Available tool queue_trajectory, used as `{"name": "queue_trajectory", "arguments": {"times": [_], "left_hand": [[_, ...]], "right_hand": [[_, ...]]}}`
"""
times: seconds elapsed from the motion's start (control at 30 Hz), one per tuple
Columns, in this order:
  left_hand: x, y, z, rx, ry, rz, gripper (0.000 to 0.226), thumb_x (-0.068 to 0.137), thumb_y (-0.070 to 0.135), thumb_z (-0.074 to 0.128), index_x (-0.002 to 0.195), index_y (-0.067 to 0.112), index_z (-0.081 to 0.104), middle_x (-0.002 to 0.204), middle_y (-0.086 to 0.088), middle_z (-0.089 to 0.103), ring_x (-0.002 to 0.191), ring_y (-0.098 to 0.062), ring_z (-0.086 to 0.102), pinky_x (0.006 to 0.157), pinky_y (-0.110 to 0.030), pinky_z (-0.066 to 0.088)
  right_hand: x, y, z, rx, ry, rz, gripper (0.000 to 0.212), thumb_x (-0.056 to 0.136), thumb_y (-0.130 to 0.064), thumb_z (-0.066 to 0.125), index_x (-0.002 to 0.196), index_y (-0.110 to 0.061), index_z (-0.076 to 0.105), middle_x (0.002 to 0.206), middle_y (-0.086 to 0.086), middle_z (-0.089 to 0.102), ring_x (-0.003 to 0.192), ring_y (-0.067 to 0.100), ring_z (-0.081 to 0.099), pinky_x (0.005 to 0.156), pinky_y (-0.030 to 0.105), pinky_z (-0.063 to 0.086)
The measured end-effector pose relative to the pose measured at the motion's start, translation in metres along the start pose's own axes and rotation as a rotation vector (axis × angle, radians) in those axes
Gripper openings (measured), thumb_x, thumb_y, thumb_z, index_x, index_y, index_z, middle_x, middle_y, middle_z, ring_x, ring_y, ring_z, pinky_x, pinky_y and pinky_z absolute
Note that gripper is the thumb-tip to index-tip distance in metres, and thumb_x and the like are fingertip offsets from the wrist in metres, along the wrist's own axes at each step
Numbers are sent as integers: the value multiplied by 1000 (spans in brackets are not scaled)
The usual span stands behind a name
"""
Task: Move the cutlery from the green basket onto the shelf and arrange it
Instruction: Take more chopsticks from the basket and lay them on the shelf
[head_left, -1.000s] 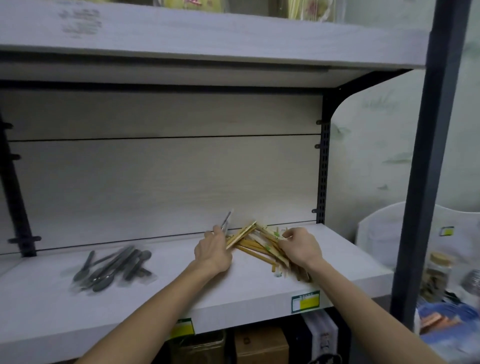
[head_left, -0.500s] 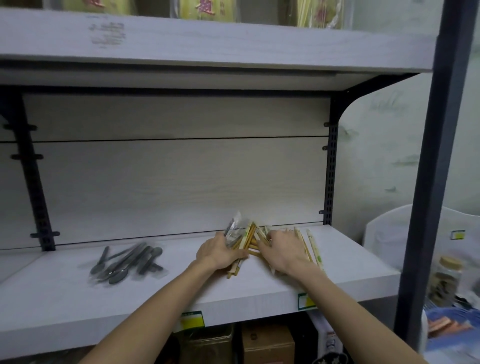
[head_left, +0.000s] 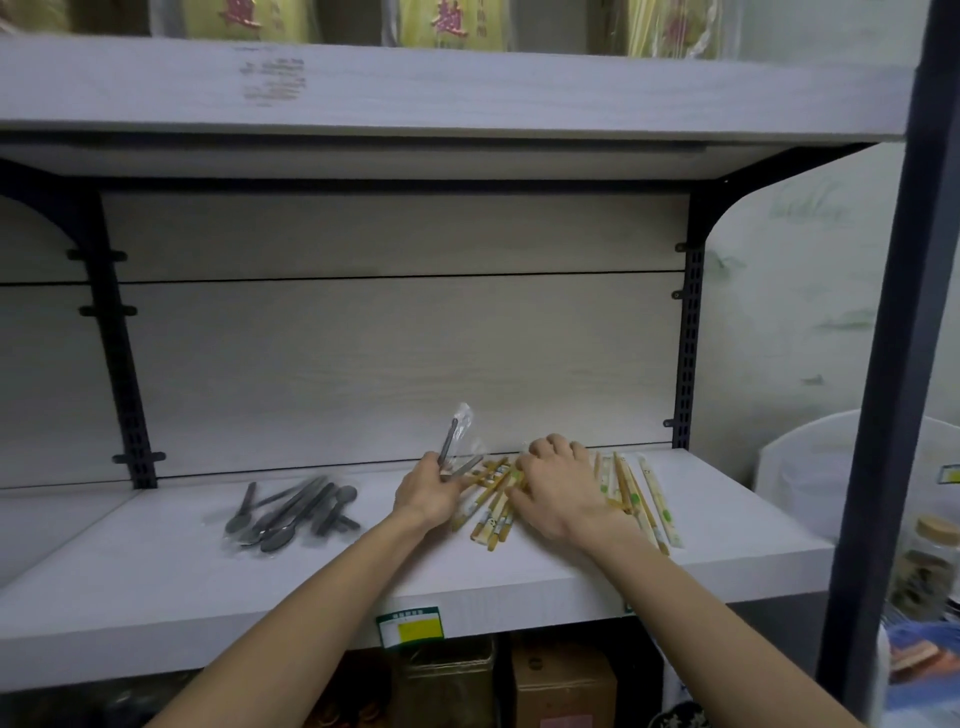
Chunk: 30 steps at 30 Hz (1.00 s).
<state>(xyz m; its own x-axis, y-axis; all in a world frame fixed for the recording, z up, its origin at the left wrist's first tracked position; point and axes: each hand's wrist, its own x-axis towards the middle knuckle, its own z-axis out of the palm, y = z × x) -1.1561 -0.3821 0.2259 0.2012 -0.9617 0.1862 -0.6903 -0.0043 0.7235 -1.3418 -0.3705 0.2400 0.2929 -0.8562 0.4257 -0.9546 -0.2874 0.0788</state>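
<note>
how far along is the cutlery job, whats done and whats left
Done: a pile of wrapped spoons lies on the shelf. In hand: the left hand pinches a wrapped utensil, while the right hand rests flat on the chopsticks. Left: the chopsticks lie crisscrossed and need lining up. The basket is out of view.

The shelf (head_left: 156, 582) lies bare along its front edge and between the wrapped spoons (head_left: 291, 512) and the chopsticks (head_left: 491, 512). Overhead, the upper shelf (head_left: 415, 88) caps the reach. Black uprights (head_left: 122, 364) flank the back panel, and a dark post (head_left: 893, 364) blocks the right side.
</note>
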Motion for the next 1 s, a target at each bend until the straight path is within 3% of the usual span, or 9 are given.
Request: {"name": "queue_trajectory", "arguments": {"times": [0.13,0.2,0.27,0.37,0.63,0.77,0.9,1.0], "left_hand": [[5,-8,-9,-99,-16,-41,17,98,32,61,106,21,51,101,-5,65,92,-27,64,85,-39,51],[7,-11,-9,-139,-15,-40,16,96,32,63,101,22,51,105,-6,67,96,-27,65,89,-40,53],[6,-13,-11,-71,5,-13,19,97,33,61,107,19,53,110,-6,65,105,-30,63,90,-38,50],[7,-19,-25,15,87,7,20,98,32,58,111,17,54,107,-5,66,100,-30,62,79,-37,46],[7,-70,-101,361,203,8,16,89,34,61,100,22,61,106,-6,71,103,-33,64,75,-35,45],[2,-98,-129,481,202,15,29,94,47,57,103,20,63,110,-7,69,105,-33,63,78,-36,47],[-1,-128,-146,606,147,59,59,94,73,42,108,21,67,123,-6,62,116,-33,58,88,-39,44],[-2,-150,-152,572,50,46,67,94,76,31,113,22,66,125,-7,62,116,-32,57,90,-40,46]], "right_hand": [[9,-23,-1,98,-40,7,50,95,-55,43,126,-20,63,131,7,55,128,31,42,107,46,32],[12,-31,1,142,-55,3,49,95,-54,45,128,-21,62,134,7,55,130,30,41,108,45,31],[14,-38,4,200,-94,3,49,95,-54,46,130,-23,60,138,7,55,133,30,41,110,45,31],[18,-47,10,225,-138,-10,48,97,-52,46,134,-24,58,141,5,55,134,29,43,109,43,32],[39,-114,10,327,-131,-106,48,97,-48,49,134,-21,57,139,6,58,130,29,48,105,39,38],[45,-164,14,385,-195,-112,48,96,-47,47,133,-18,58,137,10,60,127,31,51,101,39,43],[44,-201,23,428,-215,-131,36,95,-41,46,119,-19,61,123,12,66,114,34,60,92,37,46],[40,-217,35,422,-178,-148,31,97,-40,45,109,-18,62,116,11,68,106,34,61,86,38,47]]}}
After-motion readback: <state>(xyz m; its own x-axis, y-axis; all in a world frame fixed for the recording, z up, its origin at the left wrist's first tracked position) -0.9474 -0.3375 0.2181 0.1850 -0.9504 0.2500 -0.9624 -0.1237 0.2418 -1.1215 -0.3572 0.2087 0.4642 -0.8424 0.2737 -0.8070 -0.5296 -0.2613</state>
